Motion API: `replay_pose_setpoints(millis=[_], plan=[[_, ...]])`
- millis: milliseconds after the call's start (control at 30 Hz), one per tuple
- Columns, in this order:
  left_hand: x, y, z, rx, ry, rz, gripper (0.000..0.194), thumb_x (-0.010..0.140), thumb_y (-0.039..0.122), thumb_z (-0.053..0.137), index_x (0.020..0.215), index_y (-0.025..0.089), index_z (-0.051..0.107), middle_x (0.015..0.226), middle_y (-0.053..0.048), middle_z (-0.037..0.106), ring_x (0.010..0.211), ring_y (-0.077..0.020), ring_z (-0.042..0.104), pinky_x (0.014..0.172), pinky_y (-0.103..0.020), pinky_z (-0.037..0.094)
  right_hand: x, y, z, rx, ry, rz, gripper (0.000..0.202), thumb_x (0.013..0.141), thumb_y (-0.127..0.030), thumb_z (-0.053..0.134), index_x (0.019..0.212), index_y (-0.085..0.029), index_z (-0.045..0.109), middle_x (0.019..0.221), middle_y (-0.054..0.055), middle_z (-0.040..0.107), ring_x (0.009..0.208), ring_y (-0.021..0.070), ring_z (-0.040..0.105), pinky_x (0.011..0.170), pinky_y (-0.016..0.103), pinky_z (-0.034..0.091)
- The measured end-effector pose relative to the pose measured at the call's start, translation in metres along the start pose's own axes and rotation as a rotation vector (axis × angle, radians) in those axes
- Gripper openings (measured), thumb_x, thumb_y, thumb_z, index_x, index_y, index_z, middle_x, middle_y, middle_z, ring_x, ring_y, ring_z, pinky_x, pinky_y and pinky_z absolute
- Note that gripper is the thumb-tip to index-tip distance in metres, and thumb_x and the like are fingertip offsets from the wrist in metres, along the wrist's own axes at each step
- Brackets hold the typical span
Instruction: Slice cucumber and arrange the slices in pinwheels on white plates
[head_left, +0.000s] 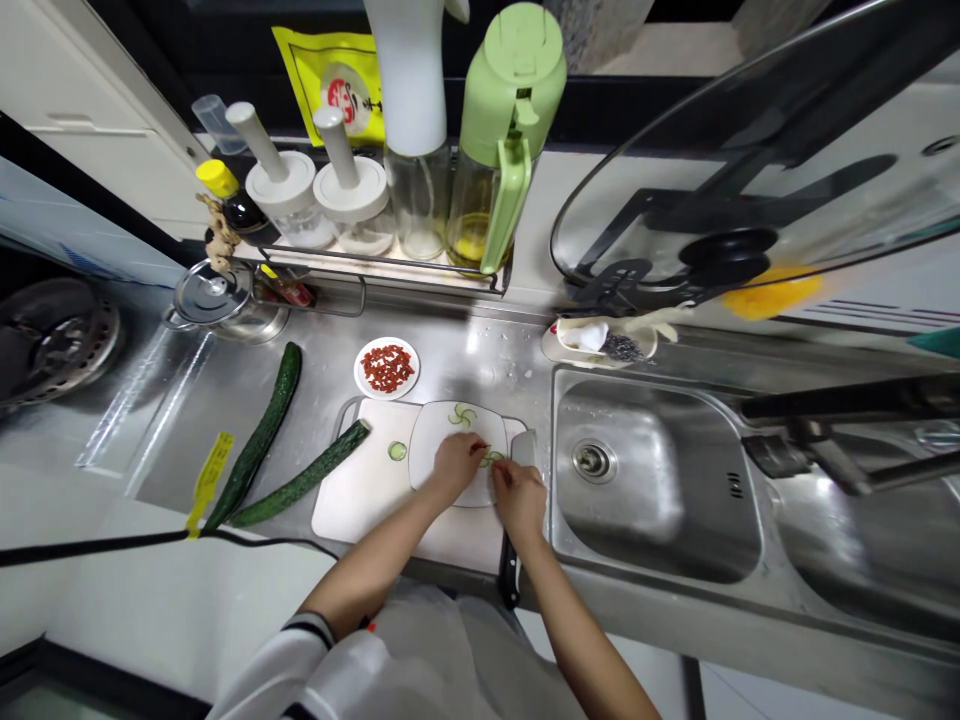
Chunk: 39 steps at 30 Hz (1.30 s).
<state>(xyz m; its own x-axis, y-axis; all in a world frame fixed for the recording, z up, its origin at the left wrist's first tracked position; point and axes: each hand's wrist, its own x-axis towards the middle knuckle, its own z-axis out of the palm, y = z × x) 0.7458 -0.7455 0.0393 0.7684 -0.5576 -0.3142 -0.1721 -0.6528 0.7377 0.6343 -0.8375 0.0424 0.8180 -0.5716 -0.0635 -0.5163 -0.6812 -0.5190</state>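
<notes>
Over a white squarish plate (420,450), both hands work at thin green cucumber slices (492,458). My left hand (456,464) is closed, its fingertips pinching a cucumber slice at the plate's right side. From the right, my right hand (520,498) pinches at the same slices, its fingertips partly hiding them. Near the plate's far edge, more cucumber slices (463,414) form a curved, fanned pattern. The plate rests on a pale cutting board (352,510), where a single cucumber round (397,451) lies to the left.
A cut cucumber (304,482) overlaps the board's left edge, beside a whole cucumber (262,430). A small dish (362,385) of red berries stands behind. The knife (509,575) lies along the board's right edge, near the sink (660,480). Bottles and jars fill the rack (390,266).
</notes>
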Motion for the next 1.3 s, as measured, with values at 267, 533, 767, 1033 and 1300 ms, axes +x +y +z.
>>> replay_pose_setpoints(millis=[267, 533, 767, 1033, 1300], plan=[[0.0, 0.007, -0.001, 0.125, -0.045, -0.041, 0.014, 0.083, 0.026, 0.056, 0.087, 0.021, 0.068, 0.088, -0.003, 0.068, 0.084, -0.0173, 0.059, 0.074, -0.027, 0.041, 0.002, -0.005, -0.002, -0.094, -0.056, 0.024, 0.023, 0.086, -0.025, 0.048, 0.087, -0.02, 0.071, 0.075, 0.004, 0.068, 0.077, 0.0185, 0.053, 0.065, 0.026, 0.031], [-0.004, 0.015, -0.001, 0.194, -0.052, -0.06, 0.016, 0.087, 0.027, 0.051, 0.091, 0.021, 0.064, 0.092, -0.005, 0.064, 0.087, -0.0176, 0.057, 0.075, -0.027, 0.041, 0.005, -0.021, -0.012, -0.236, -0.111, 0.037, 0.019, 0.086, -0.024, 0.051, 0.082, -0.02, 0.069, 0.075, 0.005, 0.067, 0.08, 0.0194, 0.051, 0.062, 0.028, 0.023], [-0.008, 0.011, 0.003, 0.212, -0.032, -0.045, 0.019, 0.089, 0.027, 0.049, 0.104, 0.022, 0.059, 0.098, -0.005, 0.06, 0.086, -0.0173, 0.056, 0.072, -0.027, 0.04, 0.003, -0.022, -0.01, -0.315, -0.098, 0.003, 0.016, 0.087, -0.025, 0.052, 0.084, -0.021, 0.067, 0.081, 0.006, 0.066, 0.087, 0.0216, 0.048, 0.059, 0.03, 0.018], [-0.009, 0.008, 0.005, 0.25, -0.006, 0.023, 0.019, 0.091, 0.026, 0.045, 0.093, 0.021, 0.063, 0.094, -0.005, 0.058, 0.084, -0.0173, 0.055, 0.072, -0.028, 0.041, 0.002, -0.021, -0.009, -0.311, -0.09, -0.006, 0.014, 0.086, -0.024, 0.053, 0.086, -0.021, 0.067, 0.086, 0.006, 0.065, 0.089, 0.0225, 0.046, 0.059, 0.03, 0.019], [-0.016, -0.005, -0.003, 0.054, 0.147, 0.093, 0.015, 0.088, 0.024, 0.05, 0.091, 0.02, 0.065, 0.091, -0.005, 0.059, 0.078, -0.014, 0.055, 0.074, -0.026, 0.045, 0.0, -0.021, -0.015, -0.245, -0.073, -0.048, 0.017, 0.087, -0.024, 0.051, 0.085, -0.021, 0.068, 0.08, 0.005, 0.065, 0.084, 0.0214, 0.046, 0.064, 0.03, 0.024]])
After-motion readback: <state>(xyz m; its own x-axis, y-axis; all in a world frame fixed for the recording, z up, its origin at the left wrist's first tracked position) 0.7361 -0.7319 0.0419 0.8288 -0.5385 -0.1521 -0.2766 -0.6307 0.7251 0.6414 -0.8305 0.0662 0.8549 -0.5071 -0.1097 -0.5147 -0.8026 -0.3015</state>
